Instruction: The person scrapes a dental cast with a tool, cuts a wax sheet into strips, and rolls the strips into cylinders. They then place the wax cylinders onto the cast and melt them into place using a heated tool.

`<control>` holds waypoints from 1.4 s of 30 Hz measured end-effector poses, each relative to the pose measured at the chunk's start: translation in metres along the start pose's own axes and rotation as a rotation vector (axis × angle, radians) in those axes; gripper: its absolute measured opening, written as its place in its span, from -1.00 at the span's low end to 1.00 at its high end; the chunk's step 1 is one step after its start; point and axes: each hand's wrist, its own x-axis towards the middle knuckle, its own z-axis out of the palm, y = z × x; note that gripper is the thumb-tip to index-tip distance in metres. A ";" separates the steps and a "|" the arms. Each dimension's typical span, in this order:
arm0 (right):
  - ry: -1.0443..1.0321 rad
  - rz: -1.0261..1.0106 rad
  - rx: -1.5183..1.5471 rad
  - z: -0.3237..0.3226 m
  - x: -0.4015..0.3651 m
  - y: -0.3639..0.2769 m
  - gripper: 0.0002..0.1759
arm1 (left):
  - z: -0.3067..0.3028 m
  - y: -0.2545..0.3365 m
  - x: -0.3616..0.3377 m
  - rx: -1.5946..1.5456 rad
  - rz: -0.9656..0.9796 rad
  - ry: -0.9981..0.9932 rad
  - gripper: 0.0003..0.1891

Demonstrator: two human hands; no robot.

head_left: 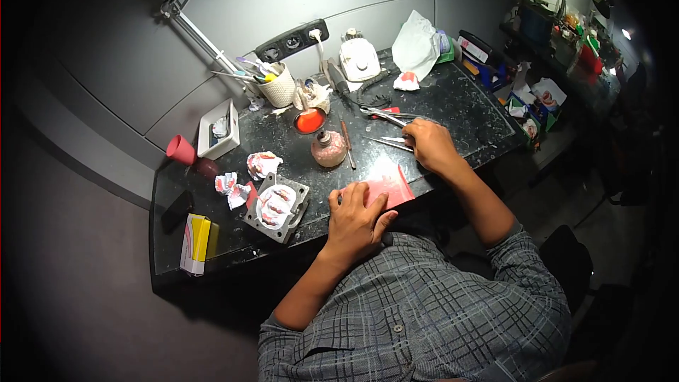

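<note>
My left hand (pixel 356 221) rests with spread fingers on a pink sheet (pixel 397 189) at the bench's front edge. To the right, my right hand (pixel 427 143) bends over the handle ends of metal tools (pixel 389 141); its fingertips are hidden, so what it grips is unclear. Pliers (pixel 385 114) lie just beyond it. A round pinkish jar (pixel 329 149) with a metal top and a thin reddish-brown tool (pixel 347 144) stand and lie beyond my left hand. Left of that hand, a metal flask (pixel 286 230) holds white plaster with a pink and white dental form (pixel 276 206).
A bowl of red material (pixel 310 121), a cup of tools (pixel 277 86), a white tray (pixel 230 143) and a pink cup (pixel 181 150) stand farther back. A yellow and white box (pixel 196 244) is at the left, a white device (pixel 358 59) by the wall.
</note>
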 end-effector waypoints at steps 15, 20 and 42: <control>0.103 0.059 1.131 -0.033 -0.012 -0.009 -0.80 | 0.019 -0.012 0.002 -0.066 -0.096 -0.062 -0.42; -0.155 0.060 1.785 -0.031 -0.020 0.006 -0.65 | 0.018 -0.015 0.000 -0.146 -0.078 -0.077 -0.39; 0.154 -0.531 0.431 0.017 -0.049 -0.043 -0.62 | 0.021 -0.011 0.002 0.010 -0.103 -0.202 -0.20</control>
